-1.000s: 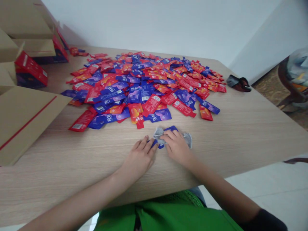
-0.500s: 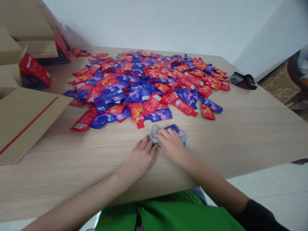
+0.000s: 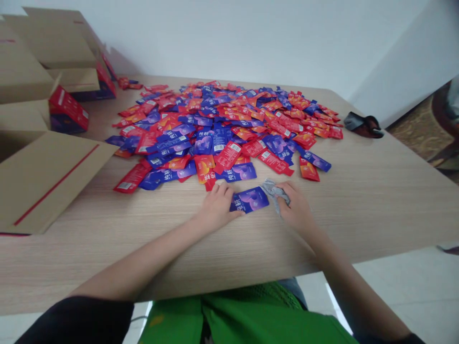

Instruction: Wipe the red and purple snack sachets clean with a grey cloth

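A blue-purple sachet [image 3: 251, 199] lies flat on the table in front of me. My left hand [image 3: 217, 203] grips its left end, thumb at the lower edge and fingers at the upper one. Just beyond the sachet's right end, my right hand [image 3: 294, 205] is closed on a crumpled grey cloth [image 3: 275, 191] with pale edging. Part of the cloth is hidden under the fingers. Behind both hands spreads a broad heap of red and blue sachets [image 3: 218, 141], with one red sachet [image 3: 132, 177] at its near left corner.
Open cardboard boxes [image 3: 68, 169] stand along the left, one flap reaching over the wooden table [image 3: 143, 248]. A dark, curved object [image 3: 364, 125] lies near the right edge. A white wall [image 3: 229, 43] rises behind the table.
My right hand has moved right with the cloth, off the blue sachet, uncovering its printed face. My left hand still holds the sachet's left end. The view has shifted slightly.
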Motion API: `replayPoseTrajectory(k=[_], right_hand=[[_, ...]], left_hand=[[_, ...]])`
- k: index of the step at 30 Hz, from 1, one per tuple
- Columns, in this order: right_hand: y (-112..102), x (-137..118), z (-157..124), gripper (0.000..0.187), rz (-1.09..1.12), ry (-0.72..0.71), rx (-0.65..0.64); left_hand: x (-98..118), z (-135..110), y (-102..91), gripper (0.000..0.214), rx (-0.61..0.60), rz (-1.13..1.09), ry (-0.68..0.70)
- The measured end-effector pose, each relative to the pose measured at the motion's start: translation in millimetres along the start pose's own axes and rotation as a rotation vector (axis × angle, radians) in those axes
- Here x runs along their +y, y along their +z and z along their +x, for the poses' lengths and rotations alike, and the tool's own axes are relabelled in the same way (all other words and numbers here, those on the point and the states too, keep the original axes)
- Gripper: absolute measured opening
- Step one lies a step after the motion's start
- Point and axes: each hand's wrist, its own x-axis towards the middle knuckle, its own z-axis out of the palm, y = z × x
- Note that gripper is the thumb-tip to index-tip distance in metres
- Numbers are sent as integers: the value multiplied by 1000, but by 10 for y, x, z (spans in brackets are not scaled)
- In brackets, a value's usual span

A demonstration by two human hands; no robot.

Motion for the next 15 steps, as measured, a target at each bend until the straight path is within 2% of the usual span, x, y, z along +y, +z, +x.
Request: replayPoseTrajectory(k=[3,5,8,11,15], right_hand=[[7,-82,-20,24,61,18,10],[-18,-102,-35,24,95,34,42],[-90,-75,-62,21,127,52,111],[-149,0,-89,20,124,46,153],[-143,50,-79,21,106,79,94]], left_hand=[[25,115,116,57,-1,-61,-13],[44,135,142,43,5,-72,6],[76,70,129,22,29,66,120],[101,-87,115,31,-27,230,256],[65,-299,121,48,-90,213,269]])
